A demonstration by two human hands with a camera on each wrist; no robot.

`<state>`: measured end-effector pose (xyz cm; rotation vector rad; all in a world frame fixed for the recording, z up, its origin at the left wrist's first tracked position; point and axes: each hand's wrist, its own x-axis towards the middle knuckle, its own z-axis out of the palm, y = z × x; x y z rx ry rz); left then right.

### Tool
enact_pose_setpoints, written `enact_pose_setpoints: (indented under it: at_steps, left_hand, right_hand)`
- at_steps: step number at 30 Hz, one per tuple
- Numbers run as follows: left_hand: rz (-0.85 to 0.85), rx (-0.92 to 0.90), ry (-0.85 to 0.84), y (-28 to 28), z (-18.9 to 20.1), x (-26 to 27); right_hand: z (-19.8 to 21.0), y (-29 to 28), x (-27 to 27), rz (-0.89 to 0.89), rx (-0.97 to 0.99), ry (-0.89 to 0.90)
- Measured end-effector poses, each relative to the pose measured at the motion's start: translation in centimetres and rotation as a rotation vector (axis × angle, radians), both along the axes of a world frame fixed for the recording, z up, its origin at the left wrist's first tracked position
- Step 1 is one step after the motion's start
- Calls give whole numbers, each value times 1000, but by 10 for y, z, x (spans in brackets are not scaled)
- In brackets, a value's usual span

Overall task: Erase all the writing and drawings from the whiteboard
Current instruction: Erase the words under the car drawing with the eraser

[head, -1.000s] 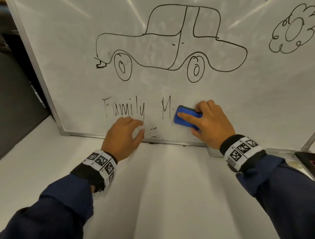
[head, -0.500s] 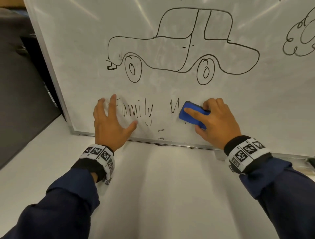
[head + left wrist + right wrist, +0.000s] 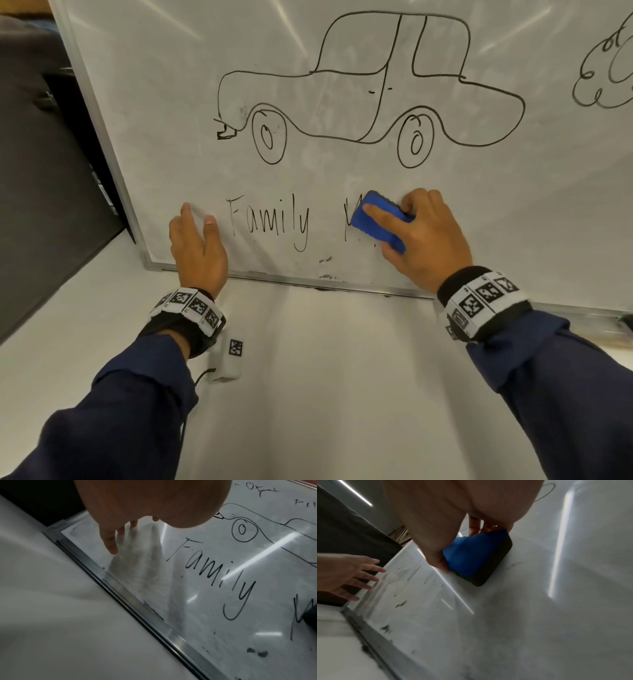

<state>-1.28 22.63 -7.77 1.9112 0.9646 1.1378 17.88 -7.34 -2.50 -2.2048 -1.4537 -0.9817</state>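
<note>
A whiteboard [image 3: 171, 102] leans upright on a white table. On it are a car drawing [image 3: 370, 92], the word "Family" [image 3: 270, 222], a partly wiped letter to its right, and a flower outline [image 3: 606, 75] at the right edge. My right hand [image 3: 424, 236] grips a blue eraser [image 3: 378, 221] with a black felt face [image 3: 493, 568], pressed flat on the board over that letter. My left hand [image 3: 197, 240] rests against the board's lower left with straight, spread fingers [image 3: 111, 543], just left of the "F". It holds nothing.
The board's metal frame [image 3: 308, 282] sits on the white table [image 3: 325, 394]. Black eraser dust and smudges [image 3: 325, 267] lie near the bottom edge. A dark wall or panel [image 3: 41, 171] stands to the left. More writing [image 3: 257, 489] shows higher on the board.
My left hand has slid left along the board, from under "Family" to beside the "F", uncovering the word. The eraser has stayed on the letter right of "Family".
</note>
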Motion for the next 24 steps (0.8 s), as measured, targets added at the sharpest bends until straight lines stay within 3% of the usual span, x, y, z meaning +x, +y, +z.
enact_pose_setpoints:
  at_steps: [6,12,17,24]
  left_hand:
    - [1,5,23,2,8,2]
    - [-1,-2,40,0,8,2]
    - [-1,11,43,1,9,0]
    - [41,57,31,-8,16,12]
  right_hand:
    - [-20,3,-9,35,-98,-19]
    - [13,17,-5,-23,35,19]
    - [-2,9,-8,54,-162,-67]
    - [12,22,-11,17,-18,7]
